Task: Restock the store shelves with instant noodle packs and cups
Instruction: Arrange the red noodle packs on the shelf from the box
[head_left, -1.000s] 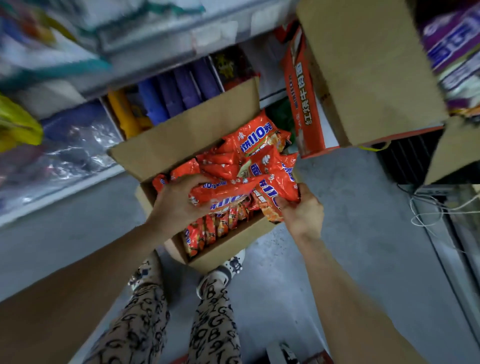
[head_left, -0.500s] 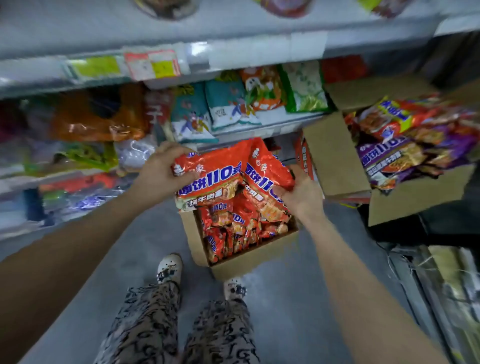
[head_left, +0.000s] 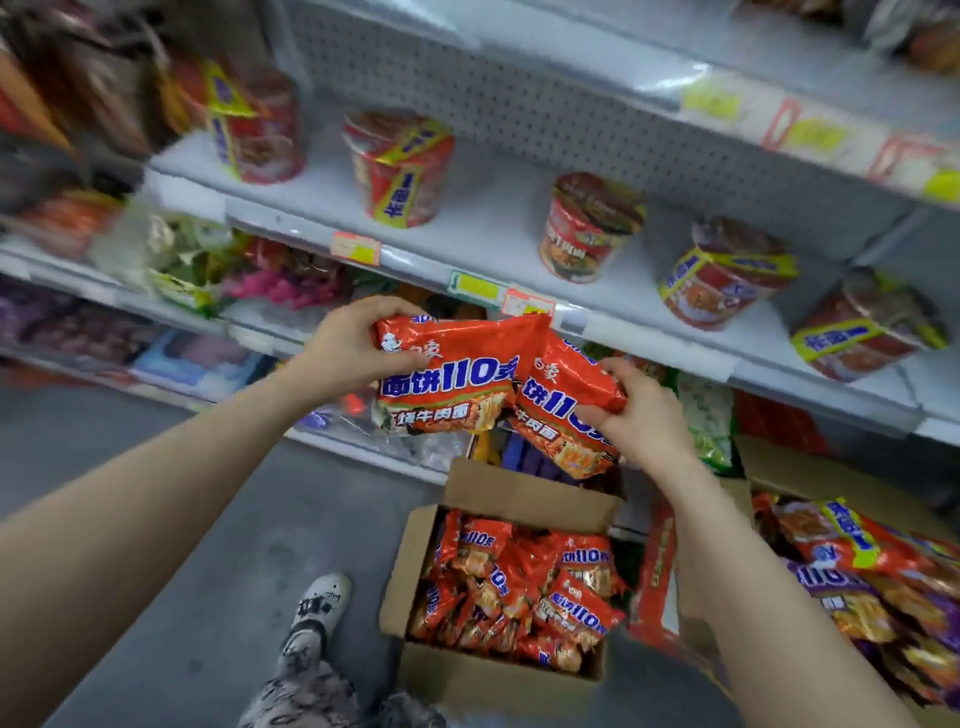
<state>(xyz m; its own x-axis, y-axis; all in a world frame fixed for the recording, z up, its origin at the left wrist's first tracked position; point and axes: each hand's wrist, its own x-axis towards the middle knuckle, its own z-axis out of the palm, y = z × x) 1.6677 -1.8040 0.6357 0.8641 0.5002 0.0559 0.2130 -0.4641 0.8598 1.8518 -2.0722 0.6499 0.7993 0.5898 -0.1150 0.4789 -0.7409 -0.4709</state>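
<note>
Two crinkly glossy noodle packs (head_left: 447, 382), hands (head_left: 345, 351) gripping

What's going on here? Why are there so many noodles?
A person is filling store shelves. The left hand grips one orange noodle pack and the right hand grips a second pack, both held in front of the shelves. Below, on the floor, an open cardboard box holds many spare packs. Noodle cups stand spaced along the white shelf above the hands.
</note>
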